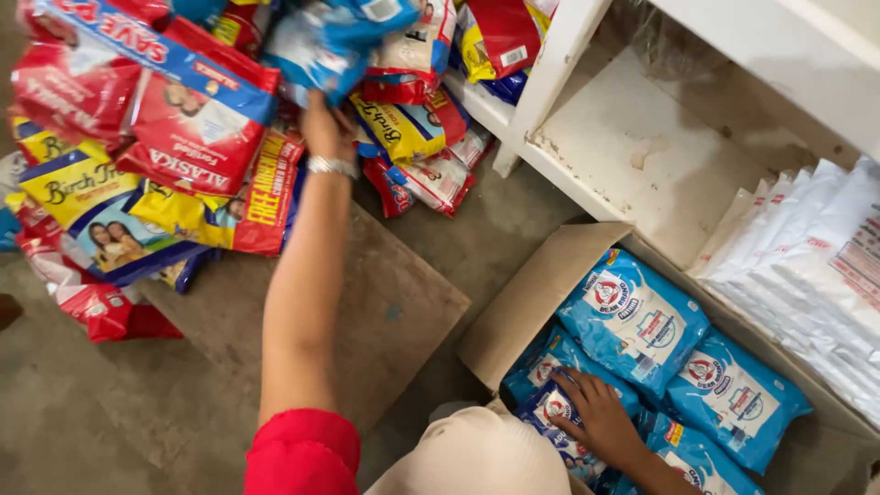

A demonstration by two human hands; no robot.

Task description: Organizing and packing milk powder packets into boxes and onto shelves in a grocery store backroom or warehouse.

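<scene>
Several blue pouches (632, 316) in a cardboard box (522, 302), right hand (600, 412) on one.

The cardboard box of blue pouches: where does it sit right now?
In the head view the cardboard box sits lower right on the floor, beside the white shelf; the right hand rests on a blue pouch inside it.

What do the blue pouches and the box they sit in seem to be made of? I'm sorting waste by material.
The blue pouches look like glossy plastic film: they shine and crinkle. The box looks like matte brown cardboard, with a plain bent flap. The right hand rests on one pouch; the left hand holds a similar shiny blue pack.
</scene>
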